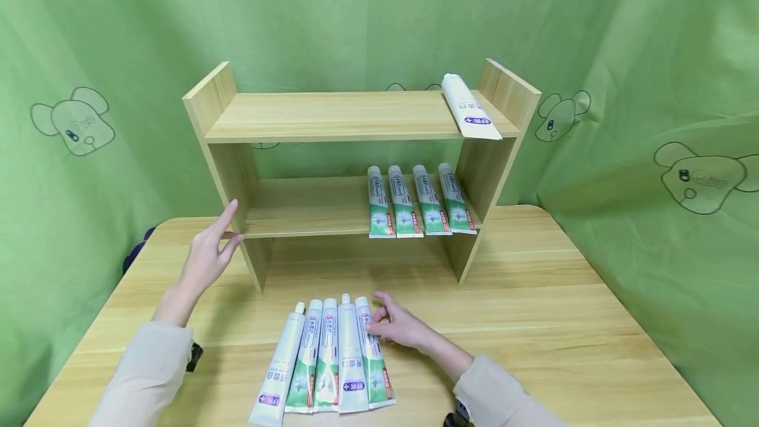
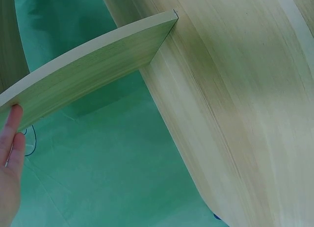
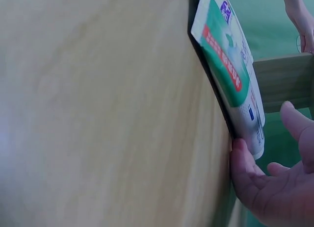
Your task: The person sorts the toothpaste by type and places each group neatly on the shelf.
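Note:
Beside the left upright of the wooden shelf unit (image 1: 308, 229) is my left hand (image 1: 207, 252), index finger extended. In the left wrist view its fingertips touch a board of the unit. My right hand (image 1: 406, 328) is at the cap end of the rightmost green-and-white toothpaste tube (image 1: 373, 361) on the table. One fingertip (image 3: 239, 144) touches that tube near its cap in the right wrist view, while the thumb stands apart. To its left lie a white toothpaste tube (image 1: 351, 354), two green-and-white tubes (image 1: 328, 354) and another white tube (image 1: 279, 368).
Several green-and-white tubes (image 1: 402, 203) lie side by side on the right of the middle board. One white tube (image 1: 468, 107) lies on the top board's right end, its flat end past the front edge. Wooden table (image 1: 551, 321) extends to both sides; a green curtain (image 1: 332, 18) hangs behind.

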Demonstrator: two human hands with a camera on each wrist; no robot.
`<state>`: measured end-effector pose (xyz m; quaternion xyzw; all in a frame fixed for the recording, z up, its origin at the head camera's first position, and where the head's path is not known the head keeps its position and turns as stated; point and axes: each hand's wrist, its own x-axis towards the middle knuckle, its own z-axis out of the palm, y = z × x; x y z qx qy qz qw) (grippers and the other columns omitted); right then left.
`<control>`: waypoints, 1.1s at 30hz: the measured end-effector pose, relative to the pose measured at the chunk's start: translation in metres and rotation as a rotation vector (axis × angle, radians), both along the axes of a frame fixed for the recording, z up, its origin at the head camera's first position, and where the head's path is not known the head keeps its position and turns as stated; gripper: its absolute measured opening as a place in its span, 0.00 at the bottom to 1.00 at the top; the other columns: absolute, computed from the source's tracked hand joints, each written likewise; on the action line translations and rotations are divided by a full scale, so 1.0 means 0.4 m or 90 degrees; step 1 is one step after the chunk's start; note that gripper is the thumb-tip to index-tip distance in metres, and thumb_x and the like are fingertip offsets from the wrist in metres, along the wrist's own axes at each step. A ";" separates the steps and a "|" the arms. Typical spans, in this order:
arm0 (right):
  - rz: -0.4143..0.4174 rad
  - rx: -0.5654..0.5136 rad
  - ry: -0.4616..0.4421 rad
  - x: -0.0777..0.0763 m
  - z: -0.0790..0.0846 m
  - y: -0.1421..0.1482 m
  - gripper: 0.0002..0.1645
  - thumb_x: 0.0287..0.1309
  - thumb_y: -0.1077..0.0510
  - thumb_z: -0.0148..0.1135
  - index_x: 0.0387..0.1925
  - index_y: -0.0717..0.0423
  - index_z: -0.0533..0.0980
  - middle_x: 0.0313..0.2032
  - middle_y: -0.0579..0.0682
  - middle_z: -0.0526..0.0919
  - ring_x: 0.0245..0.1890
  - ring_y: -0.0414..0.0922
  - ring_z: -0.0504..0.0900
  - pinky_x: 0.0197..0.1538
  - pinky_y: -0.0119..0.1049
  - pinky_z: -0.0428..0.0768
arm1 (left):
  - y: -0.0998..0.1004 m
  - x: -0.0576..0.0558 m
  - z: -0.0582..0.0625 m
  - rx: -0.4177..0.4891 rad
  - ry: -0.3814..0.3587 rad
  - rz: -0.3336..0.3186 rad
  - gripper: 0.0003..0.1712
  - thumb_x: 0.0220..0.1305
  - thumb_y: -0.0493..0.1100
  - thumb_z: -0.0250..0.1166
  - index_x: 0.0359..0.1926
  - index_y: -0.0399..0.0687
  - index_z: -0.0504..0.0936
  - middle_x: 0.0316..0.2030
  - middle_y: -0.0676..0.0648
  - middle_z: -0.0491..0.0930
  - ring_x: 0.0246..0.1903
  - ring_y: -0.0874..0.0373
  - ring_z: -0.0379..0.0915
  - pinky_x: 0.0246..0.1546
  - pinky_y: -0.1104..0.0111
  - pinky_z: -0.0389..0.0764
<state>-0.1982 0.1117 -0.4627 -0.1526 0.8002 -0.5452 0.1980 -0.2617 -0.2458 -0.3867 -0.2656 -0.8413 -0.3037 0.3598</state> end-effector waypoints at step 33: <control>-0.068 0.189 0.107 0.052 -0.004 -0.055 0.42 0.48 0.59 0.62 0.61 0.73 0.56 0.38 0.61 0.76 0.24 0.42 0.74 0.24 0.32 0.76 | 0.003 0.003 -0.002 -0.003 0.007 0.002 0.43 0.46 0.22 0.65 0.65 0.37 0.60 0.53 0.28 0.69 0.28 0.40 0.79 0.28 0.55 0.81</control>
